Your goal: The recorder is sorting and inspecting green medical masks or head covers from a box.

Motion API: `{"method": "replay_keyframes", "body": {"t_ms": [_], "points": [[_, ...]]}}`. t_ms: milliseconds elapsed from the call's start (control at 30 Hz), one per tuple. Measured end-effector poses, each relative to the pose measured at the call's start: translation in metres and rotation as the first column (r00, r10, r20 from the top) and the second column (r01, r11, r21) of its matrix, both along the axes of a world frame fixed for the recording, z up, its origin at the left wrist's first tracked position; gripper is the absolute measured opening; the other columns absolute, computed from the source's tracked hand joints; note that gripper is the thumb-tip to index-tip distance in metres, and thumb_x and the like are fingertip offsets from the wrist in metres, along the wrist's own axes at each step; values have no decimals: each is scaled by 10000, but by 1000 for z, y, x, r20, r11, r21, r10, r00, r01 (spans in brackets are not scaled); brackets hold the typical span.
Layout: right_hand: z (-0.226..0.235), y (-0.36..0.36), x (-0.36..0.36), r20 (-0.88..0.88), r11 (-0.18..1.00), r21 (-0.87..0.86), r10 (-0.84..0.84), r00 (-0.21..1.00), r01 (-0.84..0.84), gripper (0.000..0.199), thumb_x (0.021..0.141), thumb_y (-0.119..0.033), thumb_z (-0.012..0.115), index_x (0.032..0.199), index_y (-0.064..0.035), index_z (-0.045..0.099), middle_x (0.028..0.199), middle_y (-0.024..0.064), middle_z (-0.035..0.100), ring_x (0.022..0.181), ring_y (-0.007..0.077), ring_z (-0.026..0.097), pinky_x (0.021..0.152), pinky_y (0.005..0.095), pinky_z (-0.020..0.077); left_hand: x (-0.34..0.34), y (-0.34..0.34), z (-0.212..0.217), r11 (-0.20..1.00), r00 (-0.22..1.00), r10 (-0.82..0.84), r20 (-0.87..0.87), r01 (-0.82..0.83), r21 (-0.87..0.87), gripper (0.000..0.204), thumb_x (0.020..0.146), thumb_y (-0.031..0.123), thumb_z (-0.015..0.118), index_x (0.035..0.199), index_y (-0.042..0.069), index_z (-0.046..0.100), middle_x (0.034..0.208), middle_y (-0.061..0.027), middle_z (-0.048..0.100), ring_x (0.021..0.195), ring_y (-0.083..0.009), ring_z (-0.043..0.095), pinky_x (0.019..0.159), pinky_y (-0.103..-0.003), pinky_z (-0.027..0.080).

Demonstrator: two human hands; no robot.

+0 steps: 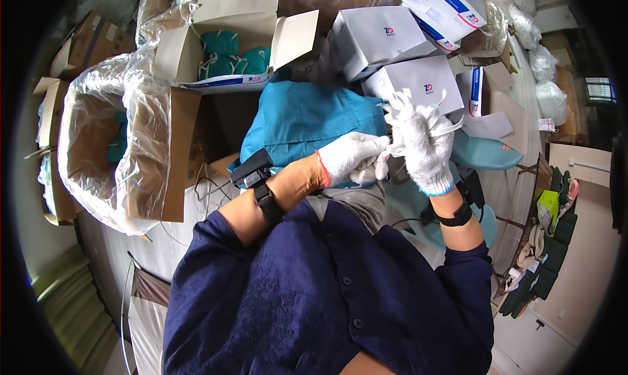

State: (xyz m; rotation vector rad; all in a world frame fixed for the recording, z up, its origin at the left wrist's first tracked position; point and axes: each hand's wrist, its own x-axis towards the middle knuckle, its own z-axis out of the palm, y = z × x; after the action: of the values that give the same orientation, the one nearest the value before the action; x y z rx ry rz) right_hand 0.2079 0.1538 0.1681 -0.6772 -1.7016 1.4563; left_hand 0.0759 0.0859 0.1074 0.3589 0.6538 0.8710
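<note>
Both my hands wear white knit gloves in front of my body. My right hand (425, 146) is closed around a bundle of loose white strips (409, 103), whose ends stick out above the fingers. Close beside it, my left hand (350, 158) has its fingers bent and pressed together near the strips. What those fingers pinch, if anything, is hidden. Behind my hands lies a blue cloth (301, 123), bulging over whatever it covers.
Green masks (226, 51) fill an open carton (176, 54) at the back. At left stands a plastic-lined box (183, 153). White boxes (379, 38) are stacked back right, near a pale blue chair (481, 154). A cable (216, 192) hangs at left.
</note>
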Motion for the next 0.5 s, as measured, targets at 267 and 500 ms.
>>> {"method": "replay_keyframes", "body": {"t_ms": [267,500], "points": [[1,2,3,290,960,165,171,942,-225,91,873,-80,653,890,5,680,645,39,600,554,141,606,493,259,437,-1,3,-19,999,998,-24,55,25,-22,204,923,238,548,805,79,595,632,0,540,467,-65,428,396,-229,261],[-2,9,7,312,930,303,110,944,-208,89,847,-83,682,815,0,680,665,32,589,550,159,566,494,277,417,-2,-9,11,981,942,-49,-333,108,160,350,988,371,496,792,106,613,582,60,416,482,-51,327,448,-233,254]]}}
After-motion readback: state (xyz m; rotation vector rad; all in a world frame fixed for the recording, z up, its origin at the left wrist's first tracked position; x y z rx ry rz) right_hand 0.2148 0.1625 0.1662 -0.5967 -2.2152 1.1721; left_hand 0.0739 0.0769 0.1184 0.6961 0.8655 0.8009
